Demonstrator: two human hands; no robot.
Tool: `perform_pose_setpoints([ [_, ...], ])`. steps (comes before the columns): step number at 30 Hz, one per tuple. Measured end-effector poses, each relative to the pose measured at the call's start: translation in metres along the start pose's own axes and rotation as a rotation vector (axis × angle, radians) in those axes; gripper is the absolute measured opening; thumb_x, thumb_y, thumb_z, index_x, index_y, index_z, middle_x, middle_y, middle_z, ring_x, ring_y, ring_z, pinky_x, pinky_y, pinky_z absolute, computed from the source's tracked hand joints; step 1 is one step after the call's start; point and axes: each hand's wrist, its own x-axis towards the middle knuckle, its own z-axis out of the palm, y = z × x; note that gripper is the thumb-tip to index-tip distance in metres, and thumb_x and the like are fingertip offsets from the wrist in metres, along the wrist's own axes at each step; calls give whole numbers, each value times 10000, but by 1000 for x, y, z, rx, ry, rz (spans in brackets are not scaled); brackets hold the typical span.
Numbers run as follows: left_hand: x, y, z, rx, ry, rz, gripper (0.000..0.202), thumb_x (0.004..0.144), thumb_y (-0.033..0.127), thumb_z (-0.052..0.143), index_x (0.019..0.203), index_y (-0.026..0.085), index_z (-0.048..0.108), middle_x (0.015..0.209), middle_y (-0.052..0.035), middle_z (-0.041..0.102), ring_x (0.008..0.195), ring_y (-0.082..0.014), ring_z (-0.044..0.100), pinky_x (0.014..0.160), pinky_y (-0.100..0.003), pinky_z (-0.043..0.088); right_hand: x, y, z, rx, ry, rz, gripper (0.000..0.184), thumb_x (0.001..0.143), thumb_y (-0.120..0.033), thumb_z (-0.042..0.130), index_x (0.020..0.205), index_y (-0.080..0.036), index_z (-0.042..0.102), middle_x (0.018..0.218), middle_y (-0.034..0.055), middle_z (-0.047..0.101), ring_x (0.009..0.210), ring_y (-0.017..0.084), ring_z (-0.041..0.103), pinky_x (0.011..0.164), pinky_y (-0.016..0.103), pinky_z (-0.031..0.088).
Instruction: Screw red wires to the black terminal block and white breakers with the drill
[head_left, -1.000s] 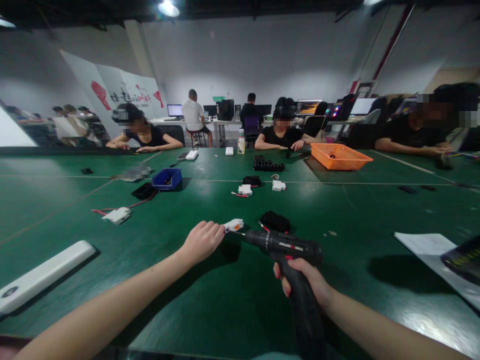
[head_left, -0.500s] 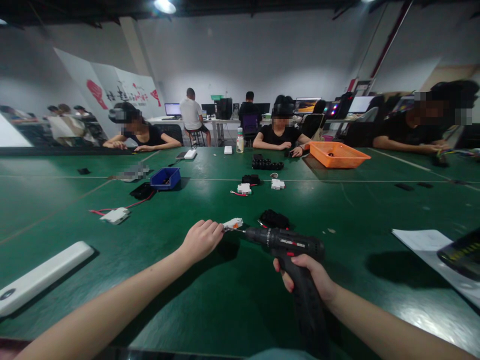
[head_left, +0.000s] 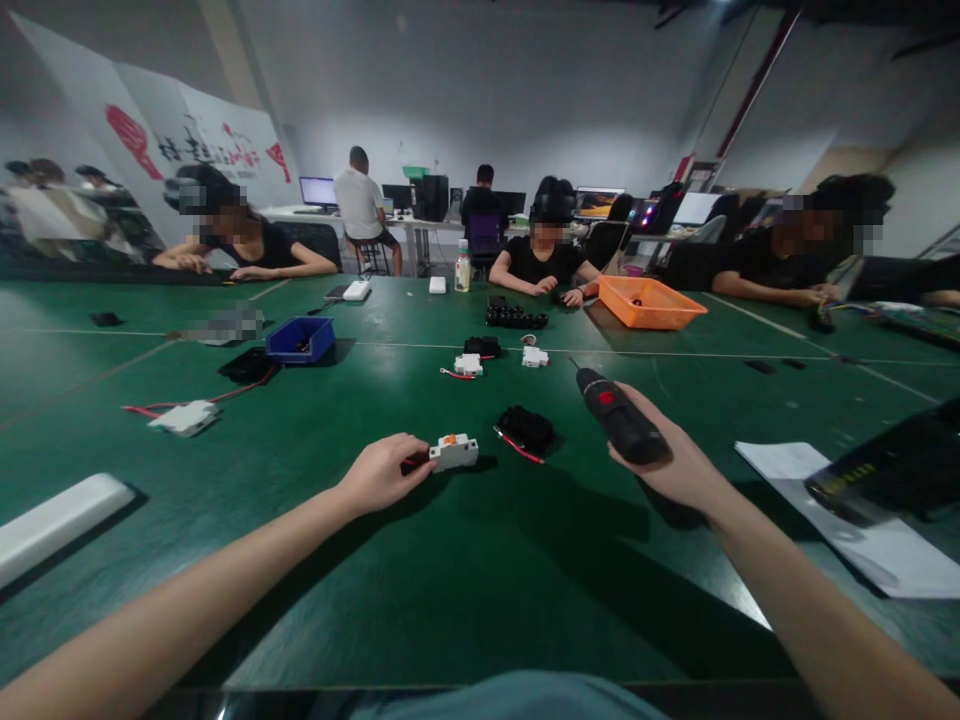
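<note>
Green tabletop [head_left: 465, 590] fills the foreground. White breaker [head_left: 456, 453] is ctr, on or just above it, L end clamped in L hand [head_left: 384, 474], thumb vs. fingers, forearm angled in from lower L. R hand [head_left: 679, 450] is wrapped round raised drill [head_left: 616, 412], bit up-L, well apart from breaker. 1 blk module [head_left: 527, 427] lies btwn. Open room btwn forearms runs to near edge.
</note>
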Motion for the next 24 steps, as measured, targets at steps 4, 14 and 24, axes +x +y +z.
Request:
perform_pose_setpoints([
  [4, 1, 2, -3, -71, -46, 6, 252, 944, 395, 542, 1034, 203, 678, 972, -47, 697, 865, -168, 638, 761, -285, 495, 18, 26, 1, -377, -171, 3, 866, 767, -329, 702, 1536, -280, 307, 1095, 105, 726, 926, 337, 710, 760, 395, 527],
  [14, -1, 11, -4, -133, -103, 87, 200, 919, 322, 563, 1042, 207, 670, 948, -34, 681, 842, -152, 615, 756, -280, 478, 33, 49, -1, -411, -369, -2, 896, 754, -403, 739, 1529, -258, 312, 1248, 114, 682, 1070, 330, 676, 838, 410, 542],
  [24, 0, 9, -6, -128, -117, 133, 209, 940, 325, 547, 1063, 203, 663, 956, -46, 680, 846, -154, 617, 754, -278, 485, -12, -5, 56, -545, -125, -447, 431, 851, -107, 549, 1274, -167, 604, 1326, 134, 597, 1255, 287, 537, 1085, 477, 422],
])
